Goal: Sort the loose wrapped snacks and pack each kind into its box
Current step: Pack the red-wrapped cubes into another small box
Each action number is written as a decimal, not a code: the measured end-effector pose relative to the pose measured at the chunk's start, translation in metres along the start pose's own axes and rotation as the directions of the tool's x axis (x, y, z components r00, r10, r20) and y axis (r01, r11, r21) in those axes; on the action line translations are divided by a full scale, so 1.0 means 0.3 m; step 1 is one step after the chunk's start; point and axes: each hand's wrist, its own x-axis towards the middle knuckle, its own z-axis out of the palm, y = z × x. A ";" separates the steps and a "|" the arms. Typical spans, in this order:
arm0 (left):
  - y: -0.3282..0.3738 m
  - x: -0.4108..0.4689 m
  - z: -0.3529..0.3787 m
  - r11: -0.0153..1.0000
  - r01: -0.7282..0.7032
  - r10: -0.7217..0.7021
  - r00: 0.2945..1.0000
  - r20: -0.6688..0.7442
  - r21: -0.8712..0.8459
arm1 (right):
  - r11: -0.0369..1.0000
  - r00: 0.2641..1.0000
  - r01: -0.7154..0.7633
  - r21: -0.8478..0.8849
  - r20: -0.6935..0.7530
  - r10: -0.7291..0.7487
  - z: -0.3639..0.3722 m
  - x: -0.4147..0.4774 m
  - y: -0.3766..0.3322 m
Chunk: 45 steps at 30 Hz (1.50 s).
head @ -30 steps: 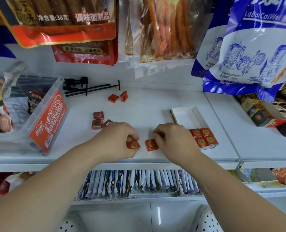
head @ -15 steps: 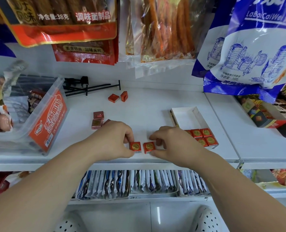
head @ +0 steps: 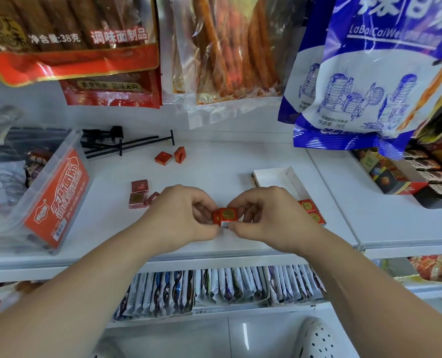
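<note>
Red wrapped snack cubes with a gold seal are pinched together between my left hand and my right hand, just above the white shelf. Behind my right hand stands a small white open box, with red cubes of the same kind packed in its near end. Three darker pink-red cubes lie left of my left hand. Two more red cubes lie farther back on the shelf.
A clear plastic tub with a red label sits at the left. Black display hooks lie at the back. Snack bags hang overhead. A dark box of snacks stands on the right shelf. Sachets fill the shelf below.
Each hand held its own red cube flat on the shelf, a little apart. The hands have come together and the cubes are now pressed into one stack, lifted slightly.
</note>
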 end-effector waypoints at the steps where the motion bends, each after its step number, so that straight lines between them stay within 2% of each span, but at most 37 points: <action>1: 0.006 0.003 0.004 0.999 -0.008 0.008 1.000 0.000 -0.032 | 1.000 1.000 0.001 0.020 -0.003 -0.001 -0.012 -0.003 0.003; 6: 0.051 0.015 0.036 0.984 -0.044 0.044 0.999 -0.003 -0.172 | 0.996 0.998 0.057 0.072 -0.010 -0.056 -0.081 -0.027 0.010; 11: 0.110 0.042 0.098 0.951 -0.041 0.054 0.998 0.033 -0.307 | 0.993 1.000 0.010 0.114 -0.008 -0.009 -0.145 -0.052 0.031; 21: 0.153 0.108 0.239 0.773 0.056 -0.007 0.997 0.080 -0.632 | 0.999 0.998 -0.049 0.002 -0.042 0.049 -0.259 -0.076 0.092; 28: 0.169 0.129 0.295 0.715 0.116 -0.020 0.989 0.146 -0.689 | 0.993 0.994 -0.089 -0.083 -0.073 0.083 -0.287 -0.081 0.131; 30: 0.177 0.131 0.297 0.770 0.089 -0.010 0.992 0.127 -0.632 | 0.985 0.992 -0.102 -0.142 -0.093 0.089 -0.292 -0.079 0.146; 31: 0.178 0.131 0.296 0.844 0.043 -0.002 0.997 0.077 -0.535 | 0.978 0.990 -0.109 -0.178 -0.108 0.091 -0.296 -0.078 0.154; 33: 0.169 0.135 0.292 0.982 -0.036 0.026 0.998 -0.057 -0.183 | 0.965 0.985 -0.132 -0.227 -0.140 0.102 -0.308 -0.074 0.169; 35: 0.154 0.137 0.290 0.993 -0.040 0.048 0.997 -0.067 0.114 | 0.953 0.981 -0.163 -0.255 -0.145 0.129 -0.319 -0.069 0.177; 37: 0.138 0.137 0.300 0.965 -0.030 0.032 0.999 -0.002 0.259 | 0.933 0.981 -0.185 -0.309 -0.118 0.156 -0.321 -0.065 0.180; 40: 0.124 0.137 0.309 0.919 -0.077 0.071 0.997 0.029 0.386 | 0.911 0.982 -0.186 -0.367 -0.093 0.163 -0.312 -0.057 0.174; 45: 0.106 0.145 0.274 0.940 -0.092 0.084 0.996 0.037 0.329 | 0.889 0.978 -0.204 -0.411 -0.051 0.201 -0.304 -0.038 0.155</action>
